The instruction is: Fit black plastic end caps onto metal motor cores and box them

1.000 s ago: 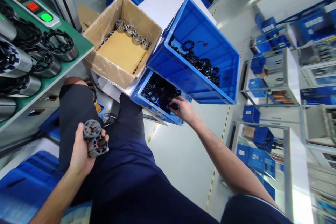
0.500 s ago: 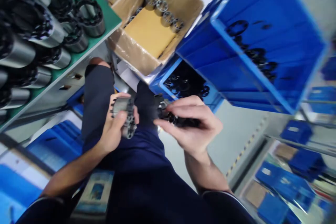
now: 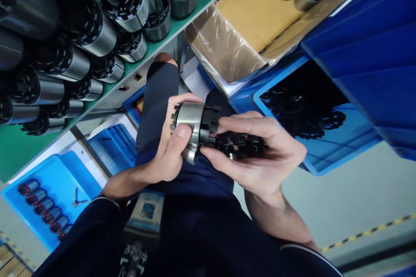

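Biggest from where I stand is the green bench (image 3: pixel 22 149) at ten o'clock, crowded with metal cylinders. A large blue crate (image 3: pixel 367 52) sits at two o'clock, a cardboard box (image 3: pixel 230 49) at one, and a smaller blue bin (image 3: pixel 320 171) of black parts (image 3: pixel 289 110) at three.

Mid-view, over the lap, the left hand (image 3: pixel 170 149) is wrapped round a metal core (image 3: pixel 191 114), thumb on its side, with a second core (image 3: pixel 190 155) toward six o'clock. The first core's axis runs nine to three; a black toothed ring (image 3: pixel 210 117), pinched in the right hand's (image 3: pixel 263 156) fingertips, meets its three o'clock end. How far it is seated, I can't tell. More black rings (image 3: pixel 242 145) lie gripped in the right palm.

At seven-thirty hangs a badge (image 3: pixel 147 210); white lettering (image 3: pixel 143 259) below it I can't read surely.
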Motion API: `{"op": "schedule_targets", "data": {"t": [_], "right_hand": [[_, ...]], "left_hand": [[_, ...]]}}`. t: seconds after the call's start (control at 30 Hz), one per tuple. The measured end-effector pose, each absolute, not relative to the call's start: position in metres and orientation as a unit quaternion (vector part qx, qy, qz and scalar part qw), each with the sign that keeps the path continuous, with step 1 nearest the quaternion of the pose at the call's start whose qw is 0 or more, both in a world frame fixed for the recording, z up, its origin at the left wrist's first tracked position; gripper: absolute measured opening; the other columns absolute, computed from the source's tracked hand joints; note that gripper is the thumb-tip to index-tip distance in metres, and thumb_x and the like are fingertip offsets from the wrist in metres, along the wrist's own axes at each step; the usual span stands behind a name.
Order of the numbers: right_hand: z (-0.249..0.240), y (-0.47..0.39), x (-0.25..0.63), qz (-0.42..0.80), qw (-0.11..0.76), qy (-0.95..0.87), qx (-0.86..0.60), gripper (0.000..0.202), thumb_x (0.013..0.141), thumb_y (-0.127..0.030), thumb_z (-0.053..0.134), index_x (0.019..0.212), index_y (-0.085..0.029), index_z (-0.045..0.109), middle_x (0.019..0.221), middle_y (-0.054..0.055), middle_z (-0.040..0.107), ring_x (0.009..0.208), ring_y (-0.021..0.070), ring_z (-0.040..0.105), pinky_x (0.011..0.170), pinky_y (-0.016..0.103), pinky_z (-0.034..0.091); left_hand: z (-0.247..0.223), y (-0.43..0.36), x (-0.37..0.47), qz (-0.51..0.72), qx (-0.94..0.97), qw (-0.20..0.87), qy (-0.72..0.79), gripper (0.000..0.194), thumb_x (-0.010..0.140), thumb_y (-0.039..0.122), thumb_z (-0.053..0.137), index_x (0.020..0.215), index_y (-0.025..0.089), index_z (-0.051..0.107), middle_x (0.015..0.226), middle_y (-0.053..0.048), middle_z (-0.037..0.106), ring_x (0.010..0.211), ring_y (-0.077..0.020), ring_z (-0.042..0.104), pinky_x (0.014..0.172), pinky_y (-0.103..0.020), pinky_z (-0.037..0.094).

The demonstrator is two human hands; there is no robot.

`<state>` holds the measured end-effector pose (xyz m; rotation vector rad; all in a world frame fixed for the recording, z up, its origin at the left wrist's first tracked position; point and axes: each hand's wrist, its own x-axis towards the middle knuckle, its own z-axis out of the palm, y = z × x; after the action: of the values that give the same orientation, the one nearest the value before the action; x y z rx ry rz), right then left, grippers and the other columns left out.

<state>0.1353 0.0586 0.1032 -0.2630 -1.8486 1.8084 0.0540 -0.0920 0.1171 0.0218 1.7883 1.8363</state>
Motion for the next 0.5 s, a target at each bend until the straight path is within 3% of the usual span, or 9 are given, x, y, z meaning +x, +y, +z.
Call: {"op": "schedule_targets", "data": {"t": [0.13, 0.3, 0.4, 0.5], "right_hand": [[0.104, 0.056, 0.136, 0.664, 0.259, -0.692, -0.115, 0.066, 0.093, -0.017, 0.105, 0.151, -0.042, 0.087, 0.11, 0.0, 0.091, 0.084, 0.0279, 0.085, 0.076, 0.046, 0.078], [0.105, 0.056, 0.136, 0.694, 0.247, -0.666, -0.123, 0.058, 0.089, -0.013, 0.108, 0.14, -0.035, 0.091, 0.114, -0.001, 0.091, 0.089, 0.0246, 0.087, 0.08, 0.043, 0.077], [0.103, 0.059, 0.135, 0.698, 0.251, -0.663, -0.1, 0.058, 0.087, -0.008, 0.106, 0.136, -0.034, 0.092, 0.114, -0.001, 0.092, 0.09, 0.0265, 0.086, 0.078, 0.045, 0.076], [0.102, 0.065, 0.134, 0.701, 0.266, -0.66, -0.048, 0.062, 0.079, 0.003, 0.103, 0.135, -0.022, 0.092, 0.119, 0.0, 0.092, 0.096, 0.0195, 0.086, 0.084, 0.035, 0.074]], "left_hand": [[0.123, -0.095, 0.052, 0.681, 0.031, 0.305, 0.665, 0.053, 0.12, 0.075, 0.072, 0.15, 0.031, 0.078, 0.132, -0.014, 0.077, 0.118, -0.0409, 0.075, 0.117, -0.055, 0.069], [0.115, -0.099, 0.046, 0.699, 0.064, 0.306, 0.643, 0.038, 0.127, 0.059, 0.067, 0.15, 0.031, 0.076, 0.129, -0.013, 0.072, 0.112, -0.0374, 0.068, 0.105, -0.052, 0.062], [0.098, -0.106, 0.042, 0.718, 0.134, 0.29, 0.618, 0.046, 0.124, 0.062, 0.068, 0.157, 0.032, 0.076, 0.135, -0.013, 0.072, 0.116, -0.0378, 0.069, 0.105, -0.052, 0.06], [0.088, -0.112, 0.038, 0.748, 0.199, 0.297, 0.56, 0.048, 0.124, 0.05, 0.069, 0.166, 0.027, 0.073, 0.142, -0.013, 0.07, 0.122, -0.035, 0.067, 0.108, -0.048, 0.055]]}}
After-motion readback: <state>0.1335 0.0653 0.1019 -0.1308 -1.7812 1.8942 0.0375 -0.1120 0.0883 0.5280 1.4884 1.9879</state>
